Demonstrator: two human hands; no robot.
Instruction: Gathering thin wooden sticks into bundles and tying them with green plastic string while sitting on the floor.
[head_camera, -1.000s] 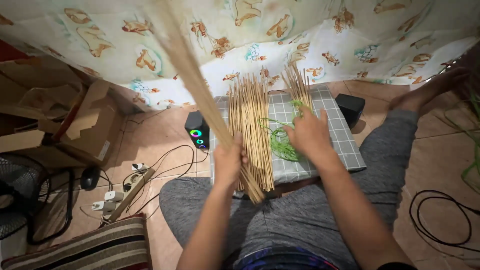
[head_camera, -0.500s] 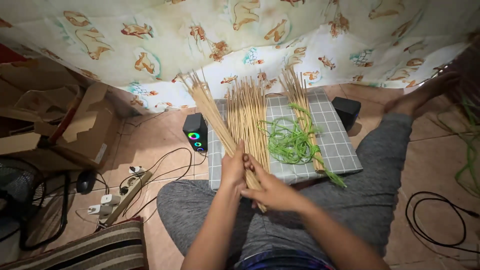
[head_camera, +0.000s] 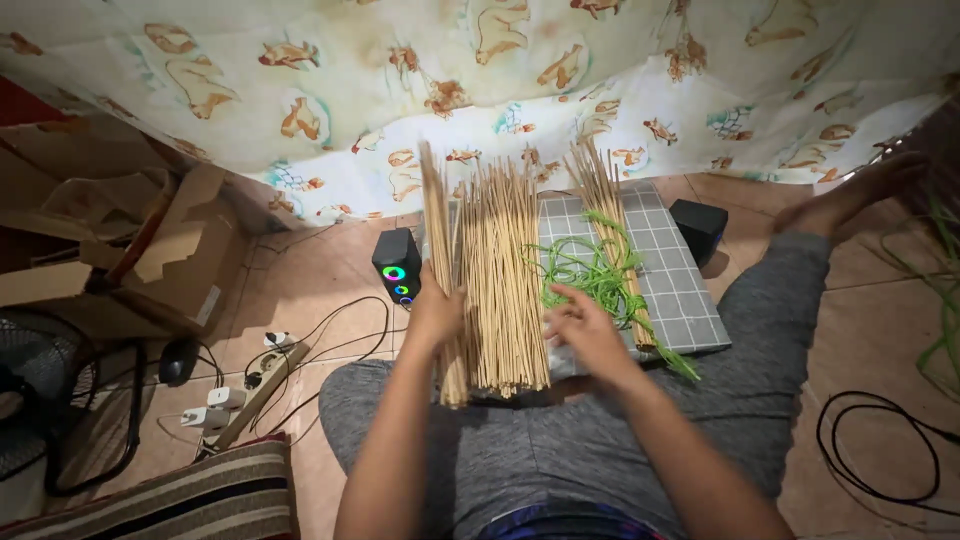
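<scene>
**Two hands squaring up a bundle of thin sticks**

Two groups of sticks meet here: the left hand (head_camera: 436, 318) has its fingers clenched round a slim bundle of sticks (head_camera: 441, 262), held almost upright along the left edge of the wide stick pile (head_camera: 505, 275) on the checked grey board (head_camera: 672, 262). The step in hand looks like laying that bundle in beside the pile and evening the ends. The right hand (head_camera: 583, 332) hovers just right of the pile with its fingers released and spread, gripping nothing, touching or nearly touching the sticks' edge; which, I cannot tell.

By my judgement the next move calls for keeping the bundle parallel to the pile and its lower ends level, since these overhang the board's near edge above the person's lap.

Each stick is pale tan, straight, very thin and long; tips fan out unevenly at the far end. A smaller row of sticks (head_camera: 606, 215) lies further right, tangled with green cord (head_camera: 590, 275). Two small black speakers (head_camera: 397, 266) flank the board on the tiled floor.
</scene>
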